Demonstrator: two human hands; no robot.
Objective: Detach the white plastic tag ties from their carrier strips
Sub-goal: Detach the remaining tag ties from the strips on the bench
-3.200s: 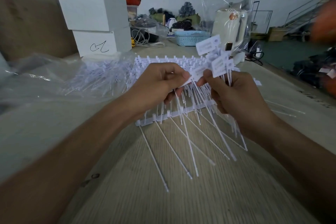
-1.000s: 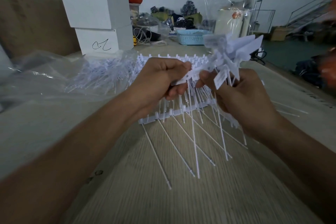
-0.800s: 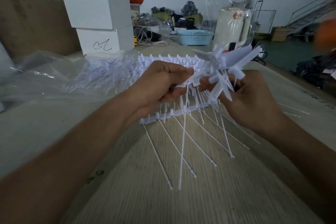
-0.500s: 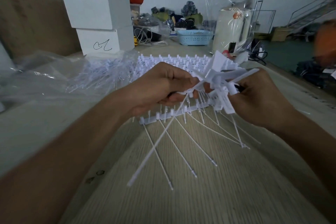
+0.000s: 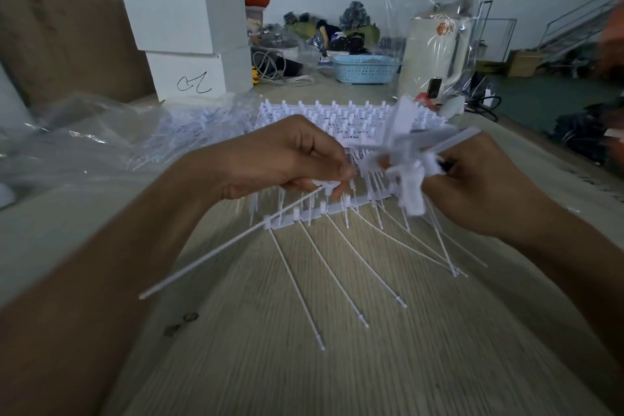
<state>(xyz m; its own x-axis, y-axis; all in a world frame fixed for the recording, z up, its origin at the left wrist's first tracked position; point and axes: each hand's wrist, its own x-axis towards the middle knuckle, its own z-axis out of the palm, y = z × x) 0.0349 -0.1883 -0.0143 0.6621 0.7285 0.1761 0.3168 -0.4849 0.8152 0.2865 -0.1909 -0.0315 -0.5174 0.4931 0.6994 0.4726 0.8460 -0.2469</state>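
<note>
1. Left hand [image 5: 290, 159] is curled shut, thumb + fingertips pinching the head end of one loose tag tie [image 5: 229, 243]; its long tail slants down-left, hanging free above the table [image 5: 337, 365]
2. Right hand [image 5: 479, 186] is closed round a bundle of detached ties [image 5: 410, 159], flags fanned out by the thumb, tails trailing below; blurred, so exact finger lay isn't clear
3. Carrier strip [image 5: 304, 214] sits under and between both hands, w/ several ties attached, tails splayed toward the viewer over the wood-grain top. More strips stack up behind it [image 5: 337, 115]
4. Handling, my guess: ties are v. light, thin plastic – tails whippy and bendy, heads + flags stiffer. Smooth, so prob slippery in a bunch
5. Best hold looks like the head right by the strip joint, not the tail; a tail pull would likely just flex or stretch it. Twist or snap at the joint
6. Strip is light too, so it prob needs pinning or it lifts w/ each pull
7. Bundle in the right hand is getting splayed; could shed ties if grip loosens
8. Further back: clear plastic bag w/ loose ties [image 5: 152, 132], two stacked white boxes [image 5: 189, 44], blue basket [image 5: 366, 69]
</note>
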